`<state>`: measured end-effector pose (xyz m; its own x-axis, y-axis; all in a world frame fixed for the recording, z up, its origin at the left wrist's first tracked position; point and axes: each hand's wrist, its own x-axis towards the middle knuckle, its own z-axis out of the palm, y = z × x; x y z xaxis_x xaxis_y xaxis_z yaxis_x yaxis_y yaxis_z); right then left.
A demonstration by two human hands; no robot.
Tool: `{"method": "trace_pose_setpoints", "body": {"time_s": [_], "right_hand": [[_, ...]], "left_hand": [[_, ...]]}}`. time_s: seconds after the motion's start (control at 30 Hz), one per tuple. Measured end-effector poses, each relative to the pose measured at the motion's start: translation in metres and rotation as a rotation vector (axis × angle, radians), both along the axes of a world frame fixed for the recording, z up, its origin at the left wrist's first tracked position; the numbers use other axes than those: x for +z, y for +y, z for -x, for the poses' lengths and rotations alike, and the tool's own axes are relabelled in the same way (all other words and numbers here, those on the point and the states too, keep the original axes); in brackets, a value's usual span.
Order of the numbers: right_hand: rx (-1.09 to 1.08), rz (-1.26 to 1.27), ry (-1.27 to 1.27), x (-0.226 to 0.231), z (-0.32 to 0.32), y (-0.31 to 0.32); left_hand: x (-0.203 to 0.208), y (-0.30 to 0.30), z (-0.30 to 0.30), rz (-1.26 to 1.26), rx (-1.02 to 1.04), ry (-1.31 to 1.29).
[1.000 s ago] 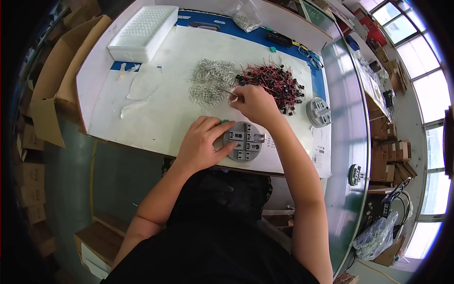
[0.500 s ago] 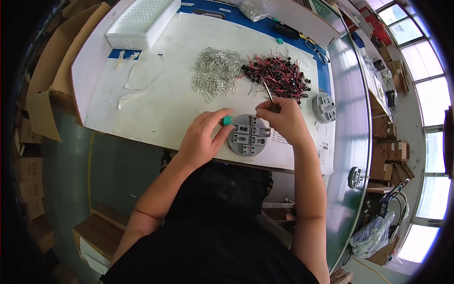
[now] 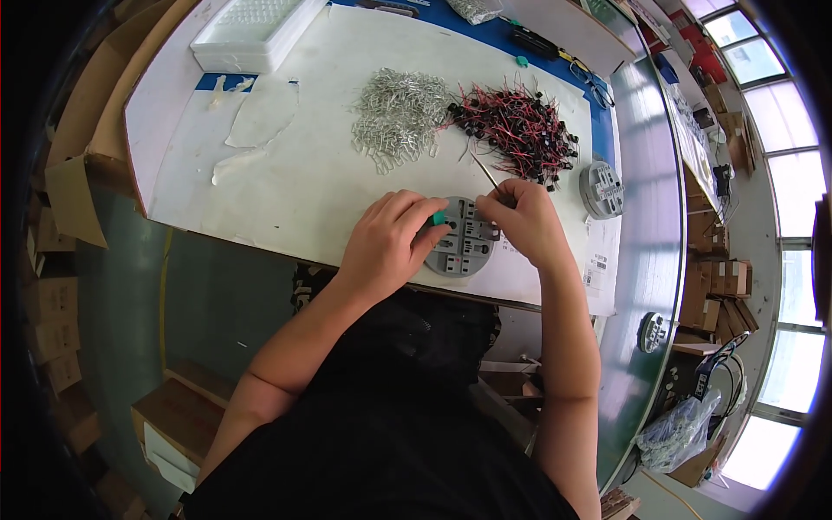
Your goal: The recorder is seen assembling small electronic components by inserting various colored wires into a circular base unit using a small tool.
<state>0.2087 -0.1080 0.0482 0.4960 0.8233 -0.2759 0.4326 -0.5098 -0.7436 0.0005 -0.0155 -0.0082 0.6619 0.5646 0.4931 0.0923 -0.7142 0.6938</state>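
Note:
A round grey fixture with slotted blocks on its top lies near the table's front edge. Over its left side, my left hand pinches a small green block between thumb and fingers. My right hand, at the fixture's right edge, is closed around thin metal tweezers whose tip points away toward the back left. What the right fingertips touch at the fixture is too small to make out.
Behind my hands lie a heap of clear, bent pieces and a pile of black parts with red and black wires. White trays stand back left. Another grey fixture sits at the right, a screwdriver-like tool behind.
My left hand has moved right, bringing the green block over the grey fixture. My right hand stays beside it with the tweezers. The whole view has shifted slightly.

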Motion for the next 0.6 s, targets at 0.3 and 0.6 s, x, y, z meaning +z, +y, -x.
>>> {"method": "trace_pose_setpoints", "body": {"time_s": [0.3, 0.6], "right_hand": [[0.084, 0.084, -0.173, 0.003, 0.007, 0.006], [0.082, 0.019, 0.068, 0.001, -0.008, 0.003]], "left_hand": [[0.001, 0.002, -0.001, 0.004, -0.008, 0.019], [0.001, 0.002, -0.001, 0.046, -0.019, 0.023]]}}
